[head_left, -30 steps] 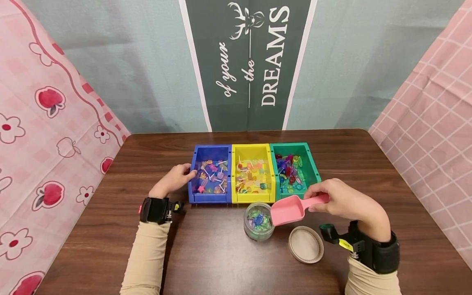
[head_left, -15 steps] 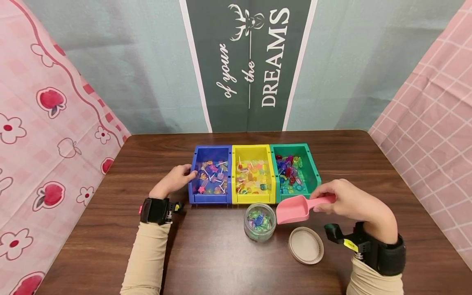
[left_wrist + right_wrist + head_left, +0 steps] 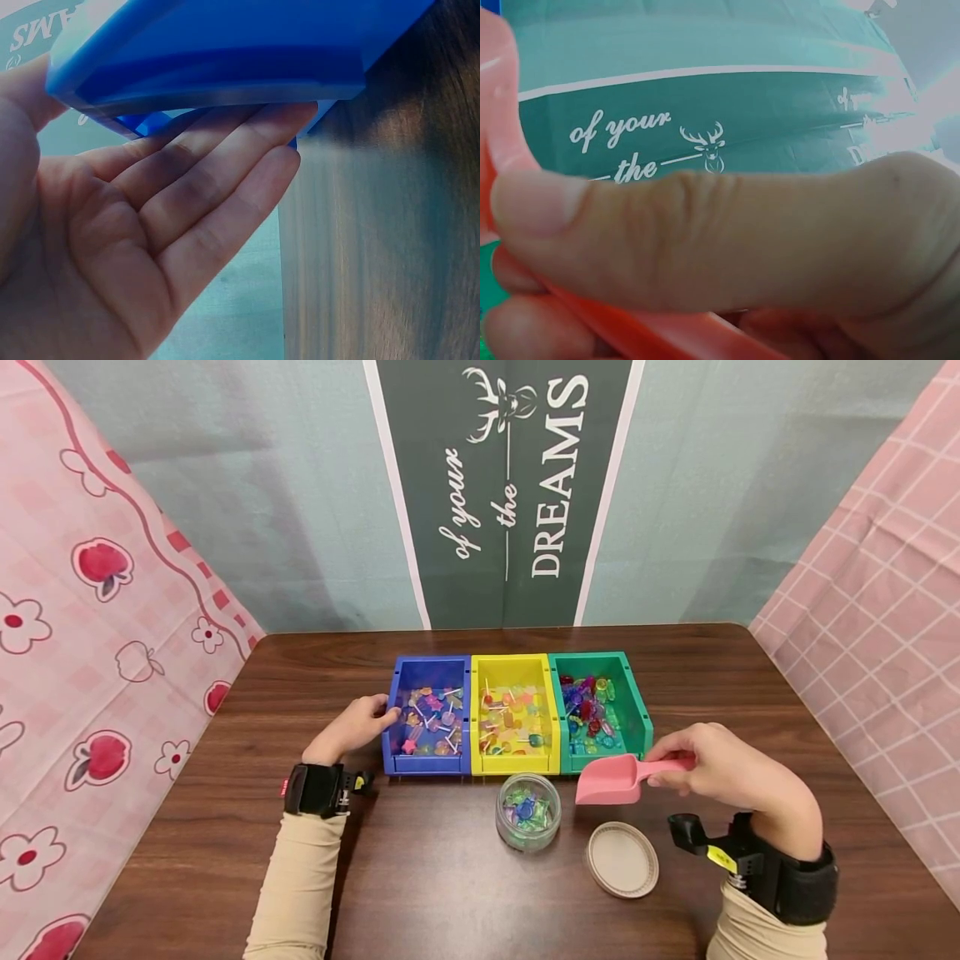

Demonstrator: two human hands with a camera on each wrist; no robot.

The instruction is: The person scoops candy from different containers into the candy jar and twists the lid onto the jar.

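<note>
Right hand (image 3: 712,766) pinches one pink scoop (image 3: 609,781), right of centre; left hand (image 3: 349,731) grips the blue bin (image 3: 427,765), left of centre, one of three with yellow bin (image 3: 516,765) and green bin (image 3: 591,665). Lower centre: one jar (image 3: 525,842), one lid (image 3: 622,860). Scooping seems in hand; the next move likely calls for steady aim.

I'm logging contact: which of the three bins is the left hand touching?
The blue bin, at the row's left end: the left hand touches its side, not the yellow bin or the green bin.

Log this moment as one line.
left hand: grips blue bin; right hand: holds pink scoop; clear jar: open, colorful pieces inside; lid: on table
</note>
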